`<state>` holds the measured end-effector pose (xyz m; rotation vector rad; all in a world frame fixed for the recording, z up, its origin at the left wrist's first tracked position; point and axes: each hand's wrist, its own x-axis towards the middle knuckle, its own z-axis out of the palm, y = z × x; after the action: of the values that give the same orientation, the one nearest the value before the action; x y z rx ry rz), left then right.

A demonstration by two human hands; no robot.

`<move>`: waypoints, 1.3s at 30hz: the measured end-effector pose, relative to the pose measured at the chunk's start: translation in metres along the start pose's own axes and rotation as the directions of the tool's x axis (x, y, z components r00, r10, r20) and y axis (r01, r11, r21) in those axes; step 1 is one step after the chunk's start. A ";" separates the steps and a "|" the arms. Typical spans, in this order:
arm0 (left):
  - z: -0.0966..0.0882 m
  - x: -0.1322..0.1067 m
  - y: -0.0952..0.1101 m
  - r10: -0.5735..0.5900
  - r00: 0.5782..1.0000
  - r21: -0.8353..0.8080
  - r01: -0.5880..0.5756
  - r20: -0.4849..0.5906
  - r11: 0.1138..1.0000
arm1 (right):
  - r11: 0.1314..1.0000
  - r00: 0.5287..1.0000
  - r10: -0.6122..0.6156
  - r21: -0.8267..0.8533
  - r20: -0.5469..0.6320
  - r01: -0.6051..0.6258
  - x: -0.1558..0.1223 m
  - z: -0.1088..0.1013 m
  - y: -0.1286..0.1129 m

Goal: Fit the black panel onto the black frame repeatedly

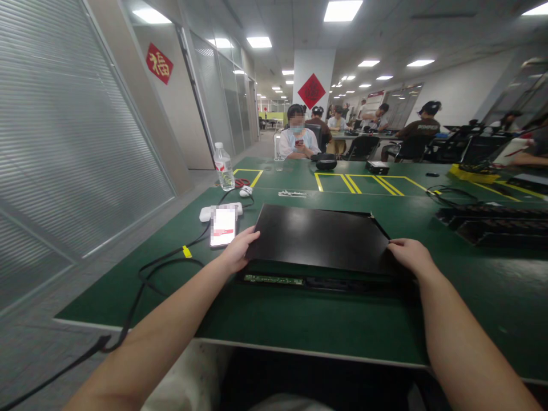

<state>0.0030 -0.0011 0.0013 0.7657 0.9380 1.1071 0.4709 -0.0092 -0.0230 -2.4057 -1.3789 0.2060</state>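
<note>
Left hand (240, 249), bare: closed on the left edge of a flat, matt-black rectangular panel (319, 235). Right hand (411, 257), bare: closed on the opposite edge, likely to share the weight and steady it (whether hidden fingers also bear on the frame, I cannot tell). Panel: mid-bench, before the person, over a shallow black frame (351, 284); the gap at its near side exposes a narrow green circuit board (274, 280). Bench (299, 322): green-topped. Leftward: phone with lit white screen (224, 220), turned toward the person, presumably for viewing; black cable (103, 343) with yellow tag (187, 252). Beyond: clear plastic bottle with red-and-white label (225, 168), perhaps stood there against spills.
</note>
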 end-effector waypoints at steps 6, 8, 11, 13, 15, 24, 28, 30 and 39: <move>0.001 -0.001 -0.001 0.016 0.999 0.036 -0.017 0.036 0.999 | 0.999 0.999 -0.034 -0.037 -0.009 0.034 0.000 0.002 0.002; 0.000 -0.002 -0.002 0.025 0.999 0.041 -0.027 0.036 0.999 | 0.998 0.999 -0.044 -0.052 -0.020 0.043 0.001 0.003 0.003; 0.000 -0.001 -0.003 0.036 0.998 0.044 -0.038 0.045 0.998 | 0.996 0.999 -0.051 -0.074 -0.013 0.050 0.002 0.004 0.004; -0.001 -0.001 -0.003 0.033 0.998 0.046 -0.035 0.054 0.998 | 0.995 0.998 -0.060 -0.080 -0.014 0.058 0.003 0.005 0.005; -0.001 -0.001 -0.003 0.029 0.998 0.048 -0.031 0.057 0.998 | 0.995 0.998 -0.064 -0.081 -0.023 0.062 0.003 0.005 0.006; 0.002 -0.002 -0.002 0.019 0.999 0.042 -0.021 0.029 0.999 | 0.996 0.999 -0.052 -0.066 0.009 0.053 0.001 0.001 0.003; -0.001 0.001 -0.002 0.022 1.000 0.014 -0.022 0.006 1.000 | 0.999 0.999 -0.039 -0.035 0.011 0.040 0.001 0.000 0.003; -0.002 0.003 -0.002 0.028 1.000 0.003 -0.028 -0.011 1.000 | 0.999 0.999 -0.039 -0.007 0.006 0.039 0.001 0.000 0.003; 0.001 -0.003 -0.004 0.047 0.998 0.041 -0.049 0.036 0.998 | 0.999 0.999 -0.026 0.034 -0.019 0.027 0.004 0.001 0.006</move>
<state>0.0048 -0.0054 -0.0011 0.8436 0.9200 1.1153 0.4777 -0.0085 -0.0265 -2.3542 -1.3873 0.1975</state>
